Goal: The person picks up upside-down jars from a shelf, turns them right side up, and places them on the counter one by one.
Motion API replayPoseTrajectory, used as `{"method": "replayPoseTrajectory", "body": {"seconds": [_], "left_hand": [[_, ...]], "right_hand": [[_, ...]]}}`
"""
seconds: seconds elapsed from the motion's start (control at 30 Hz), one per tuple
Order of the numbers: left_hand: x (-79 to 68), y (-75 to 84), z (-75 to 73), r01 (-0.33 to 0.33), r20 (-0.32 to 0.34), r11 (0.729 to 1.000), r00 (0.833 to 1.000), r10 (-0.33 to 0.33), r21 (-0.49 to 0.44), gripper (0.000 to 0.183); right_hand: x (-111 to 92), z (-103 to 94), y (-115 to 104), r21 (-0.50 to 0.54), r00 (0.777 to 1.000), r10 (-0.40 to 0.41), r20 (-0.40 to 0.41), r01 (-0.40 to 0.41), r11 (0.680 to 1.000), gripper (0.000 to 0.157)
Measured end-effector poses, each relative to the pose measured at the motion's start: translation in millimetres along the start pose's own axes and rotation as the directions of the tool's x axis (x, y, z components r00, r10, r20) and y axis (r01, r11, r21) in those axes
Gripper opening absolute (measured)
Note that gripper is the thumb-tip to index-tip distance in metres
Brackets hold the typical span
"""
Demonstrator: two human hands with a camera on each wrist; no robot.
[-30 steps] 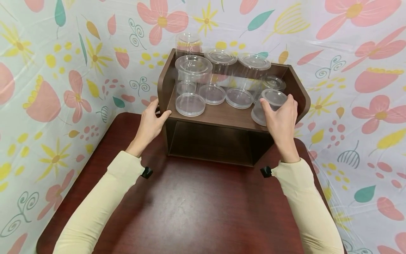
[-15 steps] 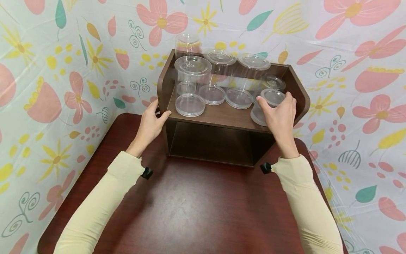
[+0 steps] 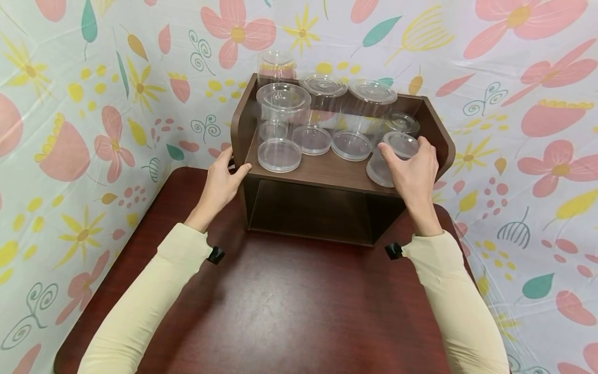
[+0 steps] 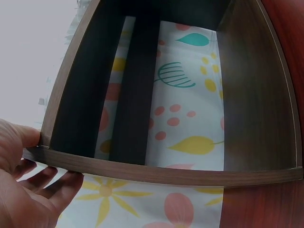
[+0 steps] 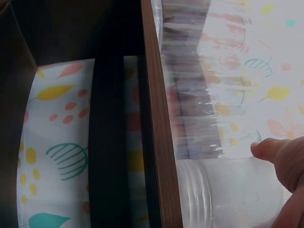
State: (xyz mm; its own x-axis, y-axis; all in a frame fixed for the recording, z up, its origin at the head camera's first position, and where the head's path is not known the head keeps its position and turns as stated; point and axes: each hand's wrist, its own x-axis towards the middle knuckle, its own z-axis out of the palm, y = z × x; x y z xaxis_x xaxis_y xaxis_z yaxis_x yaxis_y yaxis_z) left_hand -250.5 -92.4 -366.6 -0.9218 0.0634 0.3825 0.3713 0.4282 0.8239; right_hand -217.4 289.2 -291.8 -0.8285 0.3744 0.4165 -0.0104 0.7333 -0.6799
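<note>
Inside shelf [image 3: 334, 169] (wrist views only): crossbar [image 4: 135, 95]

Tight around right hand [image 3: 415, 179]: side panel [image 3: 434, 129] right of fingers [image 3: 429, 150], jars [image 3: 362, 118] left and beyond; room below, in front of shelf [image 3: 327, 172].

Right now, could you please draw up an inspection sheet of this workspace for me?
Surface: glossy reddish-brown table, light reflected in it
Job's things: brown shelf unit on the table; five clear jars on its upper board; sixth jar in hand at the front right
Clutter: nothing seen
Hands: left hand grips the shelf's left side edge; right hand holds the sixth jar
Cables: nothing seen
Surroundings: floral-patterned covering behind the shelf and to the left
</note>
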Motion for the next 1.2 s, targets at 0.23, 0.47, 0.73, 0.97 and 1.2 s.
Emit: {"method": "replayPoseTrajectory", "body": {"seconds": [0.23,0.47,0.73,0.97,1.2], "left_hand": [[-0.8,1.1,0.0,0.003,0.000,1.000,1.000,-0.003,-0.006,0.042],[-0.6,-1.2,-0.3,0.004,-0.005,1.000,1.000,-0.004,-0.001,0.042],[-0.2,-0.8,-0.3,0.008,0.002,1.000,1.000,-0.008,0.013,0.044],[-0.3,-1.0,-0.7,0.012,0.002,1.000,1.000,-0.012,0.021,0.042],[0.1,-0.2,-0.8,0.013,0.011,1.000,1.000,-0.013,0.023,0.043]], "right_hand": [[-10.7,-9.5,-2.2,0.051,1.000,-0.004,-0.025,0.006,0.999,0.090],[-22.7,-22.3,-7.3,0.107,0.999,-0.020,-0.045,0.025,0.994,0.084],[-36.6,-42.2,-12.2,0.179,0.997,0.025,-0.067,-0.012,0.984,0.077],[-48.0,-56.5,-15.5,0.221,0.995,0.065,-0.077,-0.046,0.974,0.071],[-63.1,-68.2,-13.1,0.239,0.992,0.090,-0.085,-0.067,0.969,0.060]]}}
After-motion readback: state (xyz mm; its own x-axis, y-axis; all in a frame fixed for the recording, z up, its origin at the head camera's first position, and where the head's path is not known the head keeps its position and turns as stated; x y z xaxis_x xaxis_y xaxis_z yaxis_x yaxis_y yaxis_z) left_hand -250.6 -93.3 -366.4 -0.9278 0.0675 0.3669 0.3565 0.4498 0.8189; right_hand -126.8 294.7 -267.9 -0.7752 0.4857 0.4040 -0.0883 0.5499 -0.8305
